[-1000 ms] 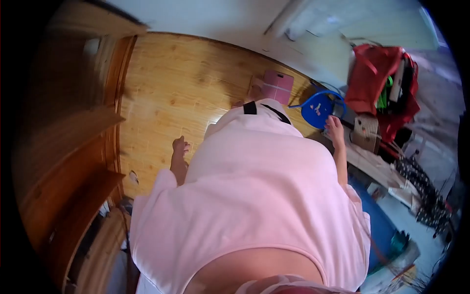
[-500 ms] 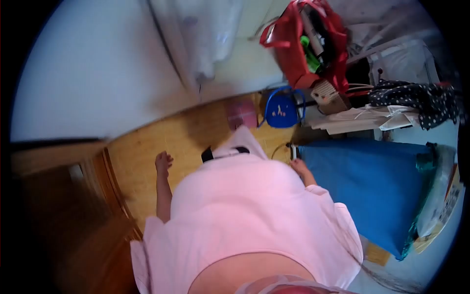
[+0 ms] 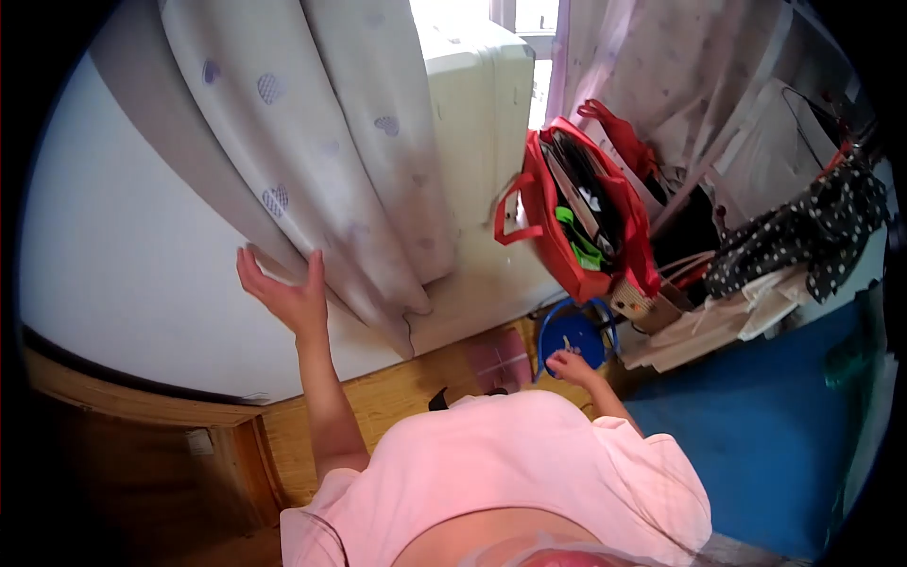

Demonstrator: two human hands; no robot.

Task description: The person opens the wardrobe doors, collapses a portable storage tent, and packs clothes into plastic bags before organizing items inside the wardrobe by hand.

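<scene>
My left hand [image 3: 288,295] is raised in front of the white wall, at the edge of a pale curtain [image 3: 364,180] with purple hearts. Its thumb and fingers are spread apart, with nothing between them. Whether a fingertip touches the cloth, I cannot tell. My right hand [image 3: 573,368] hangs lower, over a small blue chair [image 3: 573,336] on the floor. Its fingers are loosely curled, and I see nothing in them. Beyond it is a red bag [image 3: 557,250] full of things, one of them bright green.
A cream cabinet-like box [image 3: 480,123] stands behind the curtain, by a bright window. To the right are a black polka-dot cloth [image 3: 803,231] and a blue cover [image 3: 746,444]. A pink box [image 3: 501,359] lies on the floor. A wooden door frame [image 3: 250,463] is at lower left.
My view has tilted up, showing more of the curtain and window. My left hand has risen from over the floor towards the curtain and spread its fingers. My right hand now appears over the blue chair.
</scene>
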